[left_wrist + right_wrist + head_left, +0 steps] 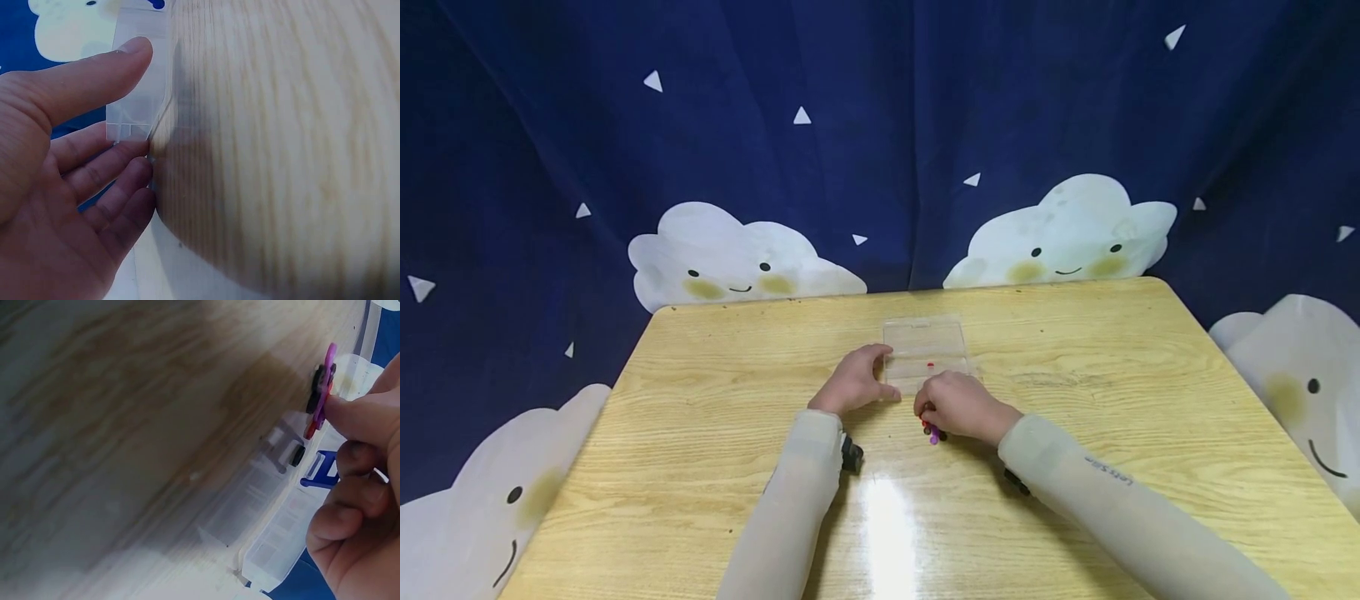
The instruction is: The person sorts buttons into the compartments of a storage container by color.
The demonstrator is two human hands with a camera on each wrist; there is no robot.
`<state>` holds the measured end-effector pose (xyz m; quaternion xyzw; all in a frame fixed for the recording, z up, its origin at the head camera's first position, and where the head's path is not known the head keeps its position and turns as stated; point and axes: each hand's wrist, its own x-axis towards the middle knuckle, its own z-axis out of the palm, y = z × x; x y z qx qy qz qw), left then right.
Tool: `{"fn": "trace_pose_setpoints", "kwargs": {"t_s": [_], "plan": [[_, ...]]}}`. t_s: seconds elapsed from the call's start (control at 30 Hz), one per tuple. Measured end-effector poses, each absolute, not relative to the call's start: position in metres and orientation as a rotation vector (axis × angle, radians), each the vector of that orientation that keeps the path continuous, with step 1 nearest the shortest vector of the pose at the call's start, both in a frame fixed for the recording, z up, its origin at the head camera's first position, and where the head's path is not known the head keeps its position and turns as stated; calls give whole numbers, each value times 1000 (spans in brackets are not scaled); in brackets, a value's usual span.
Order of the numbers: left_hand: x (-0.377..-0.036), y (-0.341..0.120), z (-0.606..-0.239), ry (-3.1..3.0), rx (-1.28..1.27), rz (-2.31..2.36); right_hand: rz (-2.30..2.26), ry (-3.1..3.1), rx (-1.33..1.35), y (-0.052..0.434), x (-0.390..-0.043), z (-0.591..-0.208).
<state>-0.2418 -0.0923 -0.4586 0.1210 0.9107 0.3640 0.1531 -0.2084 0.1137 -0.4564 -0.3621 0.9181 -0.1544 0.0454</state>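
Left hand (855, 381) is resting spread at the box's (921, 346) left side, likely steadying it, while right hand (958, 406) is pinching the pieces (323, 392) just off its near edge.

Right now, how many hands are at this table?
2: the left hand by the left edge of the clear plastic box, and the right hand at its near edge, holding small coloured pieces.

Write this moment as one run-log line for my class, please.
left hand: by left side of clear case | right hand: pinches small purple, red and black pieces | clear case: on table
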Motion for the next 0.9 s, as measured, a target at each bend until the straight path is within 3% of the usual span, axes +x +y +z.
{"fn": "trace_pose_setpoints", "kwargs": {"t_s": [0.9], "plan": [[-240,-90,-457,2621,330,1060,-468,2777,-1012,110,-204,-454]]}}
